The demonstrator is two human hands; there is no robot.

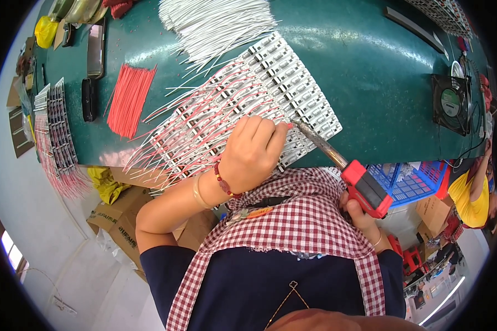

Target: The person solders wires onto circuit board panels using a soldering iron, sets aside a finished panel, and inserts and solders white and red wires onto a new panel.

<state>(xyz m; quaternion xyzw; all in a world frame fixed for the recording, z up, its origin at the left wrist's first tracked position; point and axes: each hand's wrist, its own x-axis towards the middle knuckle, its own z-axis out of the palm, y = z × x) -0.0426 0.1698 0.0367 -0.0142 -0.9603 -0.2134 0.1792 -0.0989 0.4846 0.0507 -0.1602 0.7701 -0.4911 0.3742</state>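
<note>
A panel of small white circuit boards (pixel 309 91) lies slanted on the green table, its left part crowded with soldered-looking red and white wires (pixel 204 113). Over its lower middle is my left hand (pixel 254 144), fingers curled into a pinch. A small red spot shows at the fingertips; what they hold is too small to make out. My right hand (pixel 361 215) grips a soldering iron (pixel 364 190) by its red and black handle. The iron's metal shaft slants up-left, its tip close to the left fingertips at the boards.
White wires (pixel 218 27) are heaped behind the panel, and a red wire bundle (pixel 130 100) lies to the left. Another wired panel (pixel 61 127) hangs at the left edge. A black fan (pixel 450 103) stands at right, above a blue basket (pixel 408 182). A person in yellow (pixel 469 193) is beyond.
</note>
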